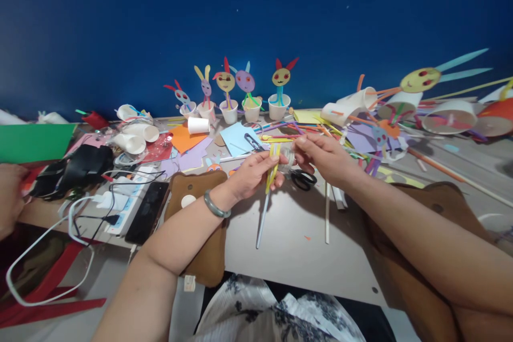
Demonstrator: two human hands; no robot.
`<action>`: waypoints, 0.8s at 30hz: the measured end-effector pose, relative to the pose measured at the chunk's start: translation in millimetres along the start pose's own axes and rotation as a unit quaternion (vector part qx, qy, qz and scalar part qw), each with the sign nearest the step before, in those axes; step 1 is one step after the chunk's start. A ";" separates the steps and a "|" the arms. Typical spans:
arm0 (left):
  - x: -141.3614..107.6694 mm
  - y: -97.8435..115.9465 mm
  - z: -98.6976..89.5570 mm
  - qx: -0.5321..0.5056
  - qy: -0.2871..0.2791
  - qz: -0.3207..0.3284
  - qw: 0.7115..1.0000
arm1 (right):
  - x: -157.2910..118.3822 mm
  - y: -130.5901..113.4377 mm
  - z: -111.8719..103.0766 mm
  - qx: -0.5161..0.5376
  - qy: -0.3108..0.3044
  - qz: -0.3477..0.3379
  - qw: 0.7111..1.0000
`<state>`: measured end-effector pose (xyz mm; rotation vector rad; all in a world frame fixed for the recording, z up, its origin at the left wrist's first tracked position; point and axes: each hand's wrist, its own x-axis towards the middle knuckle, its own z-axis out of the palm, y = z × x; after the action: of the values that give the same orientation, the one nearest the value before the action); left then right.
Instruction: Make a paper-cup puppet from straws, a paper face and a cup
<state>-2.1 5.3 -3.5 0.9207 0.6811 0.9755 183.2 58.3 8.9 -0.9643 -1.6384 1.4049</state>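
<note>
My left hand (pixel 256 173) is closed, pinching a folded yellow paper strip (pixel 274 159) and a pale bluish stick (pixel 262 222) that points down toward the table. Close by on the right, my right hand (pixel 323 155) has its thumb and fingers bent together at a roll of clear tape (pixel 287 155). Part of the roll is hidden behind the fingers. Black-handled scissors (pixel 303 180) lie on the table just below my right hand, their blades mostly out of sight.
Paper cups (pixel 279 109) with rabbit-faced paper figures (pixel 281 77) stand along the blue wall. Coloured paper sheets (pixel 236 139) and sticks litter the table. On the left are a power strip (pixel 128 200), a phone (pixel 147 212), cables and another person's hand (pixel 10 197). Brown cushions (pixel 204 246) flank my arms.
</note>
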 end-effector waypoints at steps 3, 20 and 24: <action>0.2 0.5 0.2 0.003 0.003 -0.005 1.000 | 0.1 -0.4 -2.1 -0.013 0.003 -0.026 1.000; 0.0 1.3 -0.5 -0.008 -0.012 -0.022 1.000 | -6.7 7.8 -1.6 -0.338 0.090 -0.358 0.865; -2.1 0.9 -0.7 0.023 -0.039 -0.006 0.999 | -10.8 2.3 -2.0 -0.328 0.129 -0.255 0.901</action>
<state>-3.8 3.8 -2.9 0.9882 0.6445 0.9124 189.8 49.6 6.1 -0.9226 -2.0000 0.3471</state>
